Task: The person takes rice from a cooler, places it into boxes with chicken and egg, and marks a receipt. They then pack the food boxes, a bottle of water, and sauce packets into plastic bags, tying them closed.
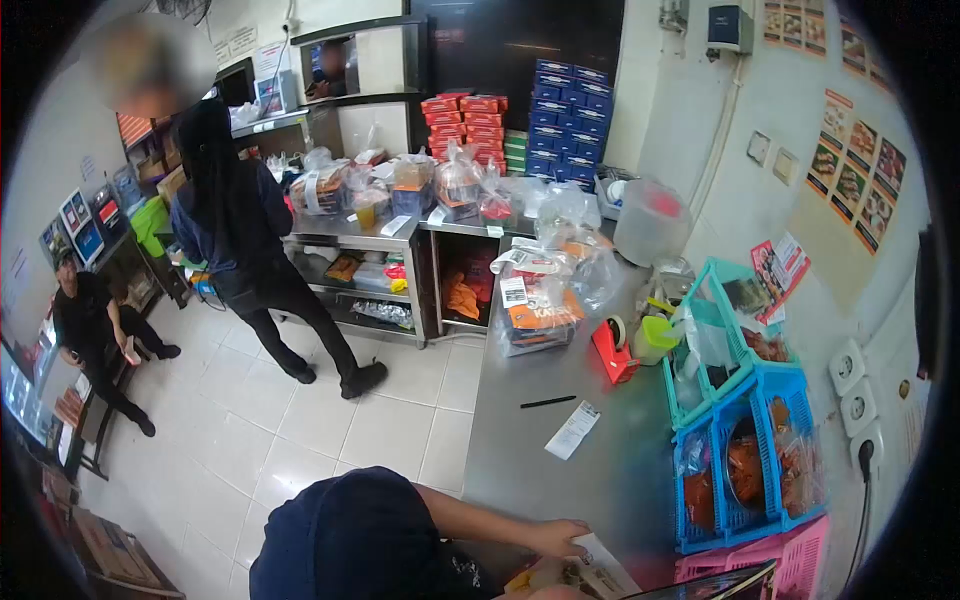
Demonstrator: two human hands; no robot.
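Note:
From a dark blue sleeve at the bottom, my left arm reaches right across the steel counter. My left hand (558, 538) is closed on the near edge of a white printed carton (602, 568), its fingertips partly hidden. Only a sliver of my right hand (556, 593) shows at the bottom edge, beside the carton; its fingers are cut off. Something yellow and orange (520, 580) lies between the hands, too cropped to name. Further up the counter are a paper receipt (573, 430) and a black pen (548, 402).
Blue baskets (705, 535) and a turquoise basket (690, 410) with packets stand along the right wall. A red tape dispenser (612, 352) and bagged boxes (540, 318) sit further back. One person (235, 220) stands at the far counter; another person (90, 320) sits left.

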